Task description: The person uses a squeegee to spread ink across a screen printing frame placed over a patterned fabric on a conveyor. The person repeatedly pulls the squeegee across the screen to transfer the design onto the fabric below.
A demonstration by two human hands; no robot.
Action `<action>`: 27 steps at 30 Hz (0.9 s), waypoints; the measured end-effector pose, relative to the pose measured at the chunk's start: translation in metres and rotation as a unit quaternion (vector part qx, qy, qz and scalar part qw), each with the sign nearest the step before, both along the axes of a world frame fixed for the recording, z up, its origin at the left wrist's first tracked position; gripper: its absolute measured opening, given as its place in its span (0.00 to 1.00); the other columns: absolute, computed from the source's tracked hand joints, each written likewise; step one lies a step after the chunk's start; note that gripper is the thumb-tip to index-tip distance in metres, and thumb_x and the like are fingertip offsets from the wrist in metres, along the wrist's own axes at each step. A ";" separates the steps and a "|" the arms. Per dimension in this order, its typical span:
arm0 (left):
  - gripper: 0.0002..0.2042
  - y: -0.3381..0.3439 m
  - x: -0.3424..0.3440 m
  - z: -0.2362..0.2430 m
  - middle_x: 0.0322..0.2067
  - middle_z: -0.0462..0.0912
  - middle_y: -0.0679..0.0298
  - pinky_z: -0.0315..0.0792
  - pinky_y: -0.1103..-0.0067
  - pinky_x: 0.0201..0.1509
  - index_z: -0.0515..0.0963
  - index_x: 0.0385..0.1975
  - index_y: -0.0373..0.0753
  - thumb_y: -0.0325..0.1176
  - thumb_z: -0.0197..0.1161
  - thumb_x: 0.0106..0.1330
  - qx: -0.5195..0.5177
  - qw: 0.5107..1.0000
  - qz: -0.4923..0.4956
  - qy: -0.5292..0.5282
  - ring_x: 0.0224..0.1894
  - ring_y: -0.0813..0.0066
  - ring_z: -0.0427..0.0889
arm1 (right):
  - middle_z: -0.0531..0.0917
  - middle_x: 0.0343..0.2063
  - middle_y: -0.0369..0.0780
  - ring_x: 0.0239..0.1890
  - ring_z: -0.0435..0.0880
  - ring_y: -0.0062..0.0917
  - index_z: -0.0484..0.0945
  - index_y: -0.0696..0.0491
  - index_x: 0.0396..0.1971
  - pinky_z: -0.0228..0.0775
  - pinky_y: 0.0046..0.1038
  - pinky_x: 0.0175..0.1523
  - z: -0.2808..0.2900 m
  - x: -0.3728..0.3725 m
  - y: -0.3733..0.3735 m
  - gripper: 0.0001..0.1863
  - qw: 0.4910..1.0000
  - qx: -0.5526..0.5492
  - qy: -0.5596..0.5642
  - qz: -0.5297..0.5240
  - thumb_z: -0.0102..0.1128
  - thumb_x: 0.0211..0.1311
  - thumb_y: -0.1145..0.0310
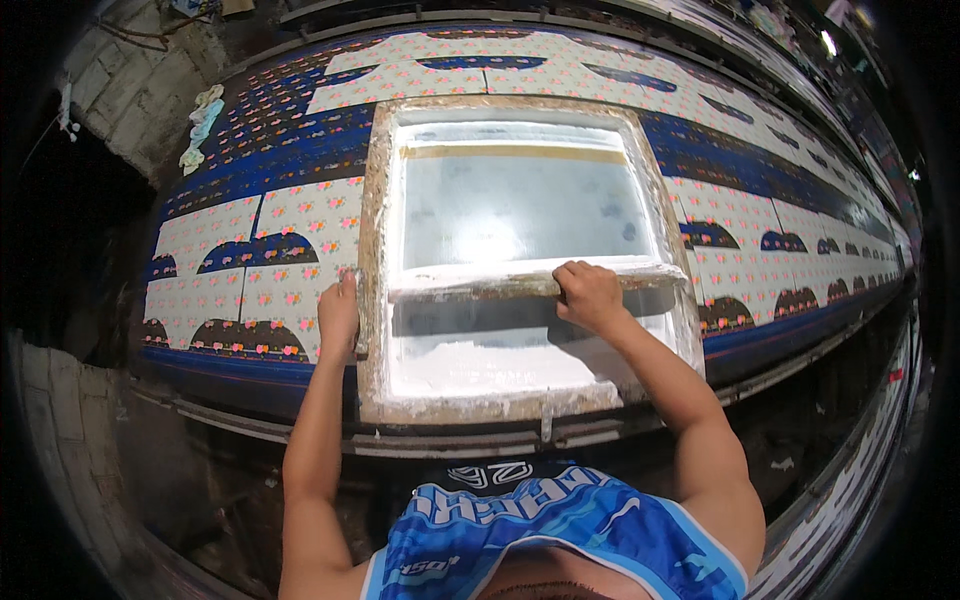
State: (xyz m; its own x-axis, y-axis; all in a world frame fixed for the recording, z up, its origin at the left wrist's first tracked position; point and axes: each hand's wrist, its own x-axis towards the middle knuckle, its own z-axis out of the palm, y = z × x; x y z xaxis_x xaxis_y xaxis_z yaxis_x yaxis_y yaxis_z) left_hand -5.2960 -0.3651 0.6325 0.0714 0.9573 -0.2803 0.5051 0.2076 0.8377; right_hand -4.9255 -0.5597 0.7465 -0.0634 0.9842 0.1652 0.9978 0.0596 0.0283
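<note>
A wooden-framed printing screen (pixel 375 220), caked with white paint, lies flat over patterned cloth on a long table. Across its mesh runs a wooden squeegee (pixel 470 284) smeared with white. My right hand (pixel 590 296) is wrapped round the squeegee near its right end. At the frame's left side my left hand (pixel 339 312) is closed on the wooden edge, its fingertips partly hidden. White paint (pixel 490 370) lies on the mesh on the near side of the squeegee. Beyond the squeegee the mesh looks grey and shiny.
White cloth pieces (pixel 303 290) with pink flowers lie in rows on the blue and dark table (pixel 300 205). A metal rail (pixel 270 430) follows the near edge. Small rags (pixel 203 125) hang at the far left, beside a block wall (pixel 135 90). Another long table (pixel 850 510) stands at right.
</note>
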 end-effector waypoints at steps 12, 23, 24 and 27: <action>0.25 -0.008 0.006 0.016 0.23 0.78 0.46 0.68 0.64 0.38 0.75 0.27 0.25 0.47 0.55 0.75 0.014 0.998 0.044 0.038 0.27 0.59 0.74 | 0.85 0.30 0.43 0.37 0.86 0.40 0.82 0.52 0.31 0.78 0.43 0.40 -0.009 0.115 0.221 0.17 0.998 -0.030 -0.033 -0.048 0.69 0.51 0.53; 0.25 -0.003 -0.002 -0.013 0.19 0.72 0.48 0.64 0.64 0.34 0.71 0.23 0.25 0.45 0.57 0.74 0.036 0.998 0.052 -0.006 0.24 0.63 0.66 | 0.87 0.29 0.46 0.37 0.87 0.44 0.86 0.52 0.31 0.78 0.44 0.43 0.019 0.149 0.289 0.24 0.994 -0.090 -0.048 -0.050 0.68 0.54 0.43; 0.25 -0.004 -0.003 -0.012 0.19 0.72 0.48 0.64 0.64 0.34 0.71 0.23 0.25 0.45 0.57 0.74 0.035 0.998 0.054 -0.004 0.24 0.64 0.66 | 0.87 0.29 0.46 0.37 0.87 0.44 0.87 0.52 0.31 0.78 0.44 0.43 0.018 0.145 0.288 0.24 0.993 -0.093 -0.040 -0.054 0.68 0.54 0.43; 0.25 -0.006 -0.003 -0.005 0.19 0.72 0.49 0.64 0.65 0.34 0.71 0.23 0.25 0.46 0.57 0.74 0.026 0.998 0.052 0.009 0.24 0.64 0.66 | 0.87 0.28 0.47 0.36 0.87 0.44 0.86 0.52 0.30 0.78 0.44 0.43 0.015 0.134 0.276 0.23 0.993 -0.094 -0.023 -0.064 0.68 0.52 0.45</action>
